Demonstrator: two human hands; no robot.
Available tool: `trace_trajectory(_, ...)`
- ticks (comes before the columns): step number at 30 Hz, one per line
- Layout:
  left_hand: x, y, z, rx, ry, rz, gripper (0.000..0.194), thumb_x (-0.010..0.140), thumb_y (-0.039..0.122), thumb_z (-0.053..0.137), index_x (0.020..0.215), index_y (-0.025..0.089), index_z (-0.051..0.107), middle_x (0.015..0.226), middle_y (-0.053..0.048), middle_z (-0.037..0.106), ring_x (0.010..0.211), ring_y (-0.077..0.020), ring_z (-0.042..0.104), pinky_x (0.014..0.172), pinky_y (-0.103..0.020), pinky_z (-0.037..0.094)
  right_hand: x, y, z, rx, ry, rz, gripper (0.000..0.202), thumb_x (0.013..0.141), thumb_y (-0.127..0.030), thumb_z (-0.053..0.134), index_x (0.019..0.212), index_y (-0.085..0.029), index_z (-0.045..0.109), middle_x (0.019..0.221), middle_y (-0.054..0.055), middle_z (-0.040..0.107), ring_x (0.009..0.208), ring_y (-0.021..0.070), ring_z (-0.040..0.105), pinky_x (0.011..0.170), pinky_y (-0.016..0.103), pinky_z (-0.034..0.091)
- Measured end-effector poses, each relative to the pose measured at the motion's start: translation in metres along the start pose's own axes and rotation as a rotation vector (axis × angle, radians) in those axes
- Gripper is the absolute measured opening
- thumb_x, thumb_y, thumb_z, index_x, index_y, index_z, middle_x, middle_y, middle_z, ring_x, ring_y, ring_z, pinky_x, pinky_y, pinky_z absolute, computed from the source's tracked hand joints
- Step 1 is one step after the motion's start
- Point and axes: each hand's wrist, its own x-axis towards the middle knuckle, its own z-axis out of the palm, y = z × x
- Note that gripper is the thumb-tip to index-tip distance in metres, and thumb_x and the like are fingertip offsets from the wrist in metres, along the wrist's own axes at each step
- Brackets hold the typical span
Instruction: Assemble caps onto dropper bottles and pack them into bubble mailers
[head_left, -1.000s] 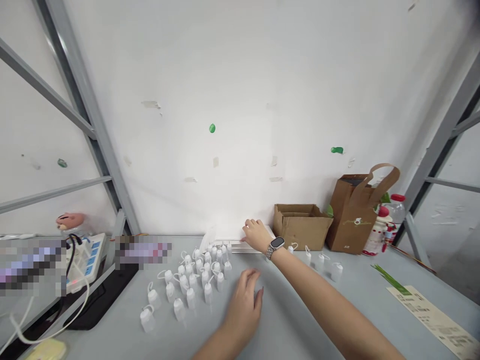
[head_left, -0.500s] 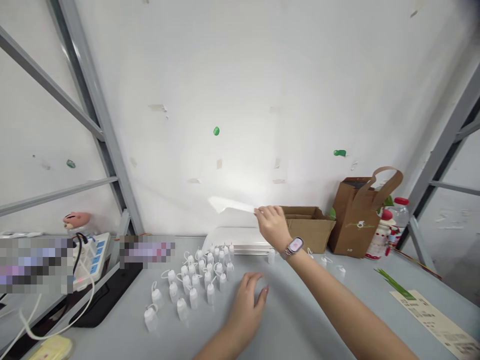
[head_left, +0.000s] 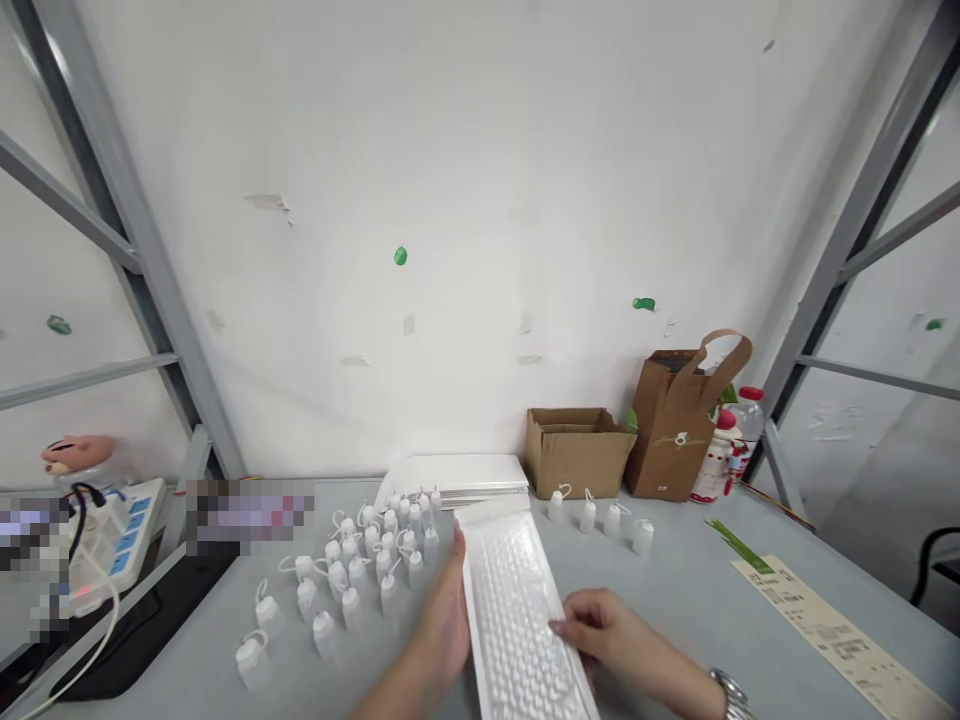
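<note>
A long white bubble mailer [head_left: 517, 610] is held upright-tilted in front of me, its bubbled surface facing me and a smooth flap at its top. My left hand [head_left: 442, 615] grips its left edge, with the fingers partly hidden behind it. On the opposite edge, my right hand [head_left: 607, 635] pinches the side between thumb and fingers. Left of the mailer stand several small white bottles [head_left: 350, 608] with looped cap straps. A stack of flat white mailers [head_left: 457, 472] lies behind, against the wall.
More small white bottles [head_left: 588, 516] stand to the right. Behind them are an open cardboard box [head_left: 581, 465], a brown paper bag [head_left: 667, 450] and a red-capped bottle [head_left: 748, 415]. A printed paper strip [head_left: 832, 630] lies far right, a power strip [head_left: 139, 530] far left.
My right hand has brought the white mailer from above the stack down in front of me. My left hand has risen from the table and taken its left edge. The view has shifted right.
</note>
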Motion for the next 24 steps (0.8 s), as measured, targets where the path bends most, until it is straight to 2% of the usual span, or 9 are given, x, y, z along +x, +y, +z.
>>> trace_trajectory(2,0.001,-0.003,-0.001,0.048,0.058,-0.038,0.048,0.072,0.049,0.061,0.105,0.013,0.059,0.111,-0.013,0.064,0.114,-0.0286,0.051,0.098,-0.039,0.036,0.008,0.004,0.008,-0.059,-0.007,0.021,0.042,0.075,-0.056,0.05,0.055,-0.019,0.044,0.048,-0.004,0.045,0.045,0.0117,0.046,0.046,0.024,0.033)
trace_trajectory(4,0.004,-0.007,-0.004,0.1,0.099,-0.046,0.045,0.069,0.039,0.068,0.102,0.011,0.06,0.106,-0.014,0.066,0.111,-0.0295,0.053,0.097,-0.039,0.038,0.022,-0.001,0.005,-0.194,0.218,-0.075,0.038,0.081,-0.05,0.044,0.063,-0.018,0.053,0.058,0.0,0.053,0.053,0.0148,0.052,0.053,0.027,0.039)
trace_trajectory(6,0.007,-0.009,-0.009,0.123,0.11,-0.044,0.043,0.067,0.035,0.071,0.1,0.01,0.06,0.103,-0.015,0.067,0.107,-0.0304,0.056,0.095,-0.04,0.04,0.043,-0.009,-0.003,-0.314,0.517,-0.234,0.03,0.084,-0.042,0.042,0.084,-0.018,0.06,0.081,0.005,0.059,0.07,0.0177,0.056,0.068,0.031,0.043)
trace_trajectory(7,0.008,-0.009,-0.011,0.127,0.11,-0.041,0.043,0.066,0.033,0.072,0.1,0.01,0.061,0.102,-0.015,0.068,0.105,-0.0304,0.057,0.094,-0.04,0.041,0.055,-0.012,-0.008,-0.353,0.596,-0.308,0.029,0.084,-0.039,0.043,0.096,-0.018,0.059,0.092,0.007,0.059,0.078,0.0183,0.057,0.075,0.032,0.044)
trace_trajectory(10,0.011,-0.008,-0.015,0.136,0.119,-0.035,0.041,0.066,0.033,0.072,0.099,0.01,0.061,0.1,-0.014,0.068,0.102,-0.0288,0.059,0.092,-0.038,0.042,0.089,-0.015,-0.012,-0.469,0.712,-0.408,0.031,0.081,-0.032,0.049,0.108,-0.019,0.057,0.099,0.008,0.058,0.085,0.0201,0.056,0.08,0.033,0.044)
trace_trajectory(14,0.009,-0.004,-0.012,0.148,0.108,-0.021,0.042,0.059,0.031,0.076,0.093,0.009,0.064,0.092,-0.014,0.071,0.093,-0.0287,0.063,0.086,-0.037,0.045,0.113,-0.009,-0.004,-0.545,0.749,-0.427,0.017,0.081,-0.025,0.05,0.088,-0.016,0.063,0.086,0.01,0.063,0.083,0.025,0.055,0.079,0.04,0.043)
trace_trajectory(16,0.008,-0.003,-0.011,0.179,0.11,-0.014,0.043,0.053,0.03,0.08,0.088,0.008,0.065,0.087,-0.014,0.071,0.089,-0.0296,0.065,0.083,-0.038,0.047,0.109,-0.006,-0.002,-0.535,0.758,-0.439,0.017,0.083,-0.025,0.048,0.084,-0.016,0.062,0.084,0.01,0.064,0.082,0.0255,0.055,0.078,0.041,0.043)
trace_trajectory(19,0.009,-0.005,-0.012,0.231,0.1,0.013,0.045,0.047,0.032,0.082,0.082,0.009,0.067,0.082,-0.014,0.072,0.085,-0.0306,0.065,0.08,-0.039,0.047,0.089,-0.005,-0.005,-0.449,0.792,-0.478,0.02,0.086,-0.03,0.045,0.091,-0.017,0.058,0.089,0.01,0.064,0.083,0.0236,0.055,0.075,0.039,0.045)
trace_trajectory(24,0.015,-0.013,-0.017,0.344,0.111,0.037,0.044,0.043,0.035,0.082,0.076,0.01,0.068,0.078,-0.013,0.072,0.074,-0.0287,0.066,0.07,-0.038,0.049,0.047,-0.01,-0.001,-0.168,0.922,-0.671,0.018,0.086,-0.029,0.048,0.1,-0.021,0.053,0.099,0.008,0.061,0.087,0.0207,0.055,0.077,0.036,0.045)
